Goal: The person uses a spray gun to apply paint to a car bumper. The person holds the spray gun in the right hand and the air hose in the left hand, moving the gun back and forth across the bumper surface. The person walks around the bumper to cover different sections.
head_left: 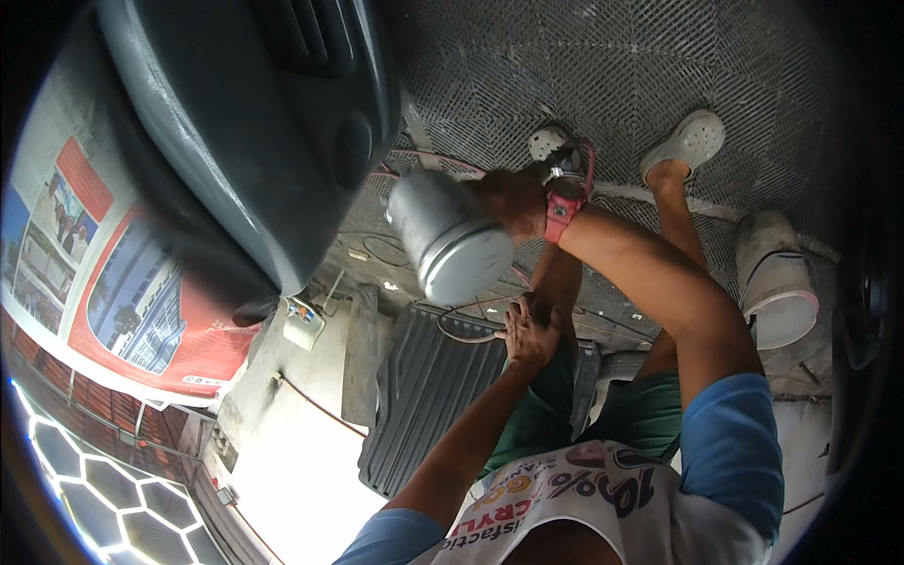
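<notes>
My right hand (513, 202), blurred, is closed round a spray gun, its grip mostly hidden by the fingers. The gun's large grey cup (450, 235) is tilted in front of the hand, close to a dark grey car bumper (212, 122) on the left. A reddish hose (590, 169) runs from a metal fitting beside my wrist. Below the cup, my left hand (529, 331) lies on my bent knee with its fingers spread, holding nothing.
Newspaper sheets (141, 292) cover the surface beside the bumper. Hoses trail over the patterned floor mat (527, 66). A black ribbed mat (414, 405) lies left of my legs, and a stained whitish bucket (780, 282) stands at the right. Bright hexagonal lights (113, 499) show lower left.
</notes>
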### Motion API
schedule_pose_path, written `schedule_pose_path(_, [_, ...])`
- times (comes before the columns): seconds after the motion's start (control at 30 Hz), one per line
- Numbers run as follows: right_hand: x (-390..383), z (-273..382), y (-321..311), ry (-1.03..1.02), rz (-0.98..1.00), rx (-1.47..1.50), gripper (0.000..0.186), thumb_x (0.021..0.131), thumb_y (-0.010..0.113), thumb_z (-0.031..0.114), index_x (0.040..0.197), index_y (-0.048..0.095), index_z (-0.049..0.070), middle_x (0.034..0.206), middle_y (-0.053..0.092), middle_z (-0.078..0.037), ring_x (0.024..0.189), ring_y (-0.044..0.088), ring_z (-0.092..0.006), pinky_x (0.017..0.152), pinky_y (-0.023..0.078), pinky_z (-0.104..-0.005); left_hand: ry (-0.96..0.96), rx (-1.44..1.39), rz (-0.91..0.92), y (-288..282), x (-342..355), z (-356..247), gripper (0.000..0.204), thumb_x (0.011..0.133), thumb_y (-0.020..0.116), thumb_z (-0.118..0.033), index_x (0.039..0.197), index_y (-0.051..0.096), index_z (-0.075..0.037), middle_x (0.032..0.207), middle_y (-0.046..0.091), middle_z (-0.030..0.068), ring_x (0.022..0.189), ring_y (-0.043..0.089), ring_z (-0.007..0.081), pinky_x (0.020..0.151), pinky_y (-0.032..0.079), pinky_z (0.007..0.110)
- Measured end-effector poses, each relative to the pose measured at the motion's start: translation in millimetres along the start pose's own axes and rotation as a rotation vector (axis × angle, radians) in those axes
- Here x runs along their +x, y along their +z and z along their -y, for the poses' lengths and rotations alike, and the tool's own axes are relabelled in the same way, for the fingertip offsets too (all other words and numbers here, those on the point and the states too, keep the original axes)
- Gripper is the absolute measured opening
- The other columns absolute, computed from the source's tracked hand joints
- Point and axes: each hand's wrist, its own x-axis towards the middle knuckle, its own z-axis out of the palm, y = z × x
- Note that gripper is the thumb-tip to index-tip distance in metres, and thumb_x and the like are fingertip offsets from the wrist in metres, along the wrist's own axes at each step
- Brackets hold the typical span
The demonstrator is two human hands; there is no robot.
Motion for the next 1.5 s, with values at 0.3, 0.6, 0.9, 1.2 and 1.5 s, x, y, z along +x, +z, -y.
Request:
schedule_pose_path(0.3, [29.5,29.7,-67.4,0.155,0.050,-0.055,0.051,0.090,0.071,0.049,0.120,0.064,0.009,0.111,0.068,-0.014,0.094,0.071,-0.0337,0.080,0.060,-0.0460,0.120,-0.018,-0.338,20.1,-8.6,4.0,0.074,0.096,0.053,-0.063,0.138,0.053,-0.002,0.137,0.053,0.0268,0.134,0.044,0.0468,0.115,0.032,0.062])
schedule_pose_path(0.6, [84.3,22.8,-269.6,0.681,-0.126,-0.187,0.046,0.099,0.065,0.048,0.129,0.071,0.013,0.084,0.073,-0.016,0.077,0.072,-0.0292,0.073,0.057,-0.0424,0.464,-0.265,-0.467,-98.4,-114.2,-84.7,0.052,0.100,0.061,-0.045,0.116,0.063,0.005,0.115,0.061,0.0269,0.115,0.054,0.0461,0.104,0.039,0.059])
schedule_pose_path(0.9, [148.9,-31.5,-358.7,0.748,-0.092,-0.157,0.057,0.098,0.059,0.061,0.133,0.072,0.017,0.085,0.075,-0.022,0.081,0.074,-0.0355,0.080,0.057,-0.0434,0.543,-0.363,-0.499,-167.9,-116.2,-215.7,0.048,0.102,0.061,-0.044,0.114,0.063,0.002,0.115,0.060,0.0239,0.114,0.054,0.0449,0.104,0.036,0.060])
schedule_pose_path(1.2, [293.2,-165.2,-472.7,0.543,-0.420,-0.181,0.049,0.098,0.064,0.056,0.132,0.072,0.021,0.089,0.077,-0.019,0.074,0.074,-0.0281,0.077,0.059,-0.0417,0.309,-0.761,-0.050,-238.1,-34.3,-231.9,0.058,0.106,0.051,-0.054,0.103,0.058,0.003,0.093,0.060,0.0164,0.090,0.052,0.0275,0.089,0.045,0.041])
schedule_pose_path(1.5, [317.3,-213.2,-510.6,0.617,-0.520,-0.068,0.044,0.098,0.068,0.044,0.132,0.071,0.016,0.114,0.076,-0.018,0.105,0.074,-0.0289,0.092,0.057,-0.0408,0.055,-1.149,0.113,-300.2,-26.8,-242.3,0.059,0.099,0.054,-0.068,0.104,0.059,-0.009,0.095,0.057,0.0062,0.084,0.052,0.0199,0.081,0.044,0.037])
